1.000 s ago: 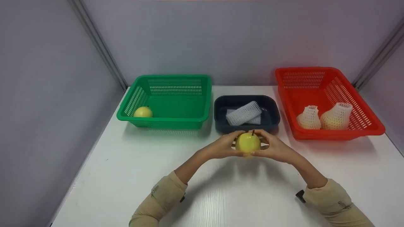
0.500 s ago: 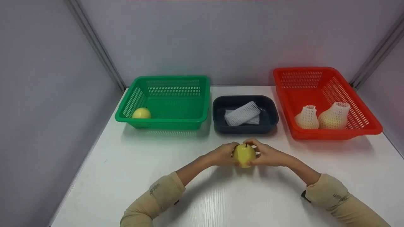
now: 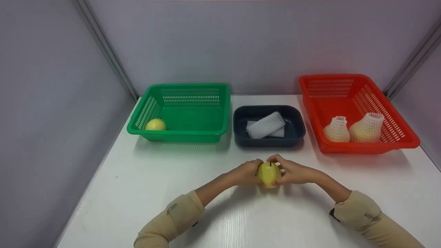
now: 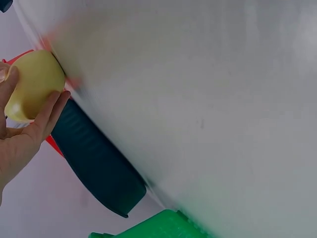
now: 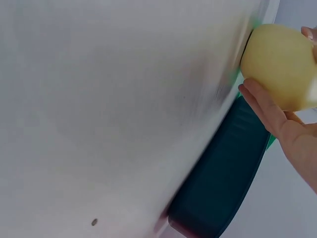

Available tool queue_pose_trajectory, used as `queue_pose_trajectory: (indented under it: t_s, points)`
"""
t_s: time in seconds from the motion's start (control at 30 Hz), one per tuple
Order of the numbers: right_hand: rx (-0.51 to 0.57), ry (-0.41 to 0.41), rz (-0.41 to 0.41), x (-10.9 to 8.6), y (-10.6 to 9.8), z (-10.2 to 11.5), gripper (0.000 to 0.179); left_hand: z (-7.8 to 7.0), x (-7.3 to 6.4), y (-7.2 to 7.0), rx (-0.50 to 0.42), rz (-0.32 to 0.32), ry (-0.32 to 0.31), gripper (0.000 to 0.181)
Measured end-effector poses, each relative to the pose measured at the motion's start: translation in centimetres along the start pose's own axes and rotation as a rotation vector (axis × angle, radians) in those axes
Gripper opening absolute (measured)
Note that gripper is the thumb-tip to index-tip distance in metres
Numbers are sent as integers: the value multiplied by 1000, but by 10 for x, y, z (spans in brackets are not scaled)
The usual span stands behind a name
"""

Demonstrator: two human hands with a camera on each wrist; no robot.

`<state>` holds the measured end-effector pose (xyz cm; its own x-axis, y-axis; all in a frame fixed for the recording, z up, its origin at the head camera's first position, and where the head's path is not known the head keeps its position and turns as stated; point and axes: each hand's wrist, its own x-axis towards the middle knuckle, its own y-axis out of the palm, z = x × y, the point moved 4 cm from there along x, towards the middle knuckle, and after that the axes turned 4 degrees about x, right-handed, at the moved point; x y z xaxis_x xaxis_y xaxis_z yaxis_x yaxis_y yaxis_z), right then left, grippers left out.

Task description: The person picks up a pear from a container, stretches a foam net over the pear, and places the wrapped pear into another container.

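Note:
A yellow pear (image 3: 269, 175) with a dark stem stands upright between both hands, its base at or very near the white table. My left hand (image 3: 247, 174) holds its left side, fingers and thumb curved around it; the left wrist view shows this hand (image 4: 25, 134) on the pear (image 4: 37, 84). From the other side my right hand (image 3: 293, 172) grips it with the thumb in front and fingers behind. In the right wrist view, fingers (image 5: 262, 101) lie along the pear (image 5: 280, 67). The pear's far side is hidden in the head view.
Behind the hands stands a dark blue tray (image 3: 248, 142) with white foam nets (image 3: 265, 125). A green basket (image 3: 179, 132) at left holds a yellow fruit (image 3: 155, 124). At right, a red basket (image 3: 355, 148) holds two net-wrapped fruits (image 3: 367, 129). Walls close the back and sides.
Both hands have brought the pear down and towards the person, away from the dark blue tray. Over the last half second it has shifted only slightly. The baskets and tray stay put.

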<state>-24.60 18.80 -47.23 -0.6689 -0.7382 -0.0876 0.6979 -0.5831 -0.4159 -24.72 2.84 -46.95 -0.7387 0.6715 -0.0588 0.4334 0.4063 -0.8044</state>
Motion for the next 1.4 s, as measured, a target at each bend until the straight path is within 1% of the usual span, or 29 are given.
queue_pose_trajectory:
  t_s: [0.13, 0.2, 0.3, 0.33, 0.37, 0.5, 0.63, 0.7, 0.73, 0.77, 0.8, 0.83, 0.93, 1.0, 1.03, 1.07, 1.1, 1.17, 1.27, 1.3, 1.33, 1.37, 1.4]
  points:
    - [-19, 9, 13, -2, 0, 6, 58, -1, 0, 1, 23, 5, -10, 52]
    - [-54, 8, 15, -3, -1, 7, 58, -3, 1, 2, 43, 10, -9, 53]
    - [-104, 2, 11, -5, -2, 9, 58, -7, 2, 2, 74, 14, 10, 53]
    - [-121, -3, 9, -5, -3, 5, 58, -8, 2, 2, 82, 15, 16, 52]
    - [-136, -9, 6, -5, -3, 6, 58, -9, 3, 2, 85, 16, 26, 52]
    - [-165, -17, 7, -6, -2, 8, 59, -10, 2, -1, 94, 31, 56, 52]
    - [-152, 8, 13, -7, -3, 11, 64, -6, -2, -8, 60, 63, -8, 65]
    - [-122, 29, 16, -8, -5, 12, 67, -3, -4, -14, 8, 61, -49, 72]
    - [-106, 39, 17, -9, -6, 13, 68, -1, -5, -18, -28, 46, -69, 74]
    - [-92, 44, 17, -9, -7, 13, 70, 1, -5, -22, -66, 21, -80, 75]
    - [-78, 46, 15, -10, -9, 14, 71, 3, -5, -27, -113, -21, -88, 74]
    - [-58, 45, 13, -10, -11, 16, 71, 6, -4, -33, -163, -76, -92, 72]
    - [-21, 17, -12, -11, -19, 20, 71, 11, -1, -50, -290, -294, -103, 61]
    - [9, 3, -43, -11, -25, 23, 69, 15, 1, -58, -315, -436, -122, 53]
    - [21, -6, -62, -11, -28, 24, 68, 17, 3, -60, -309, -490, -140, 50]
    - [26, -10, -87, -10, -32, 25, 66, 19, 5, -62, -304, -530, -166, 49]
    - [35, -13, -114, -10, -35, 26, 65, 21, 6, -63, -298, -557, -199, 50]
    - [50, -24, -180, -9, -43, 28, 62, 24, 10, -62, -298, -583, -263, 56]
    - [47, -36, -282, -6, -55, 31, 57, 32, 18, -59, -369, -606, -346, 68]
    - [43, -39, -314, -4, -58, 32, 55, 37, 24, -56, -395, -611, -375, 72]
    - [39, -43, -346, -2, -62, 33, 53, 39, 27, -54, -407, -619, -398, 76]
    - [25, -41, -374, 0, -65, 34, 51, 53, 38, -46, -425, -638, -400, 79]
    - [15, -44, -401, 3, -68, 35, 50, 67, 49, -38, -451, -637, -420, 83]
